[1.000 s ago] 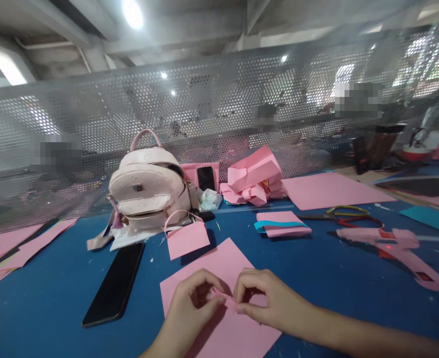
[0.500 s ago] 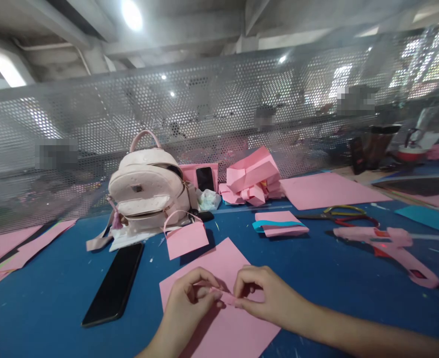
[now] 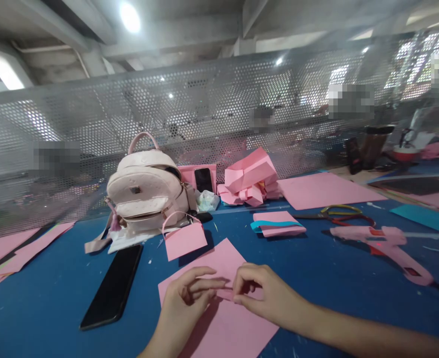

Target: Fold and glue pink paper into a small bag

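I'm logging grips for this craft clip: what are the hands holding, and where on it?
A small pink paper strip, pinched at its two ends: left hand on the left end, right hand on the right.

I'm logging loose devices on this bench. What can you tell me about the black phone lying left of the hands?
The black phone is a slim slab with rounded corners and a glossy dark screen, face up and switched off as it looks. It lies flat on the blue tabletop, slanted, its far end near the pink backpack. Neither hand touches it.

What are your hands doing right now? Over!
Left hand and right hand both pinching small pink paper strip. Over pink sheet. Black phone lies left, clear.
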Motion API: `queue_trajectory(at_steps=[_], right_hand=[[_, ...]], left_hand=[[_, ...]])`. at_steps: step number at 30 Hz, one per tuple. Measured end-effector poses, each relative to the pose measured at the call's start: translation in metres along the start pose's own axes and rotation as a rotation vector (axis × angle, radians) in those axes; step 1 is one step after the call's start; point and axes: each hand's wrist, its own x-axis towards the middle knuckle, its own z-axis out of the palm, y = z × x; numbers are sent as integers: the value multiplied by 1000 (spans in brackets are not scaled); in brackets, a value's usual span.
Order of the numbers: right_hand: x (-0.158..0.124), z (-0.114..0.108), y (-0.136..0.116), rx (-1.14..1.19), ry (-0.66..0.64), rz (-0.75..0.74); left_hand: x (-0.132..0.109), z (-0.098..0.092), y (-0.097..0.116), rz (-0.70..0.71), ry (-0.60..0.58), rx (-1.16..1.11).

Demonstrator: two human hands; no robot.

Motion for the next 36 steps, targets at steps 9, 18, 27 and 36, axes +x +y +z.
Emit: queue_trajectory(at_steps=[9,18,27,36], right_hand=[[1,5,7,11,-8,-30],[0,5,2,-65,-38,-69],[-1,4,-5,82,-49,-35],[1,1,1,202,-34,18]], left_hand=[[-1,8,3,98,-158,123],[3,15,7,89,-149,214],[1,13,8,57,-108,128],[2,11,10,138,-57,93]])
